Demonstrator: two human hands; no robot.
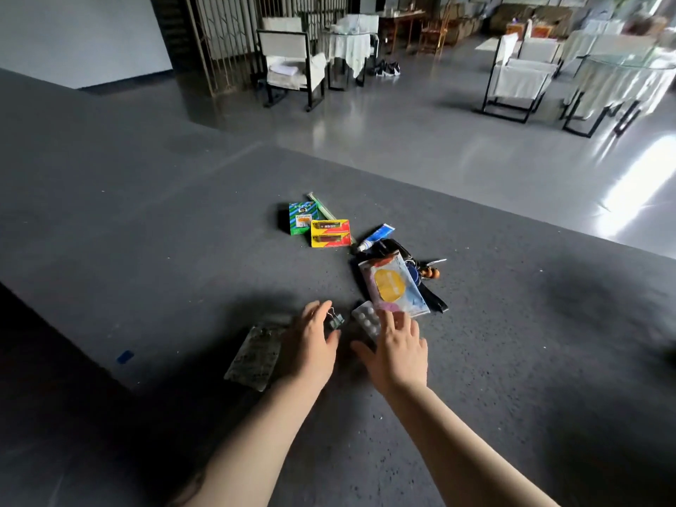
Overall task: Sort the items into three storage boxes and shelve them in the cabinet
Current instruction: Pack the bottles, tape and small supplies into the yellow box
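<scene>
Both hands low over grey counter, among loose items. Left hand fingers relaxed, lightly spread, holding nothing; fingertips just beside small binder clip, contact with it unclear. Right hand fingers straight and spread, holding nothing, fingertips over near end of white pill blister; touching or hovering, cannot tell.

Dark foil blister strip flat on counter, just left of left hand, partly under its edge. Pale snack packet with yellow circle just beyond right hand, lying on black strap or pouch. Keys with brown bead beside packet, far side. Blue-white tube further out, then yellow-red card pack, green box, thin green stick partly under pack. No storage boxes or cabinet in view.

Judgement: sorting barely begun, step in hand looks like gathering nearest small items. Advice for clean pickup: blisters flat and thin, so slide toward a fingertip or tip up one edge, then pinch by edges, not flat-pressed. Clip small, easy pinch by wire handles. Both blisters together as medicine group, likely with tube and green box; clip and keys separate. Packet off strap before lifting strap, otherwise packet slides. Risk: sweeping clip away with left palm.
</scene>
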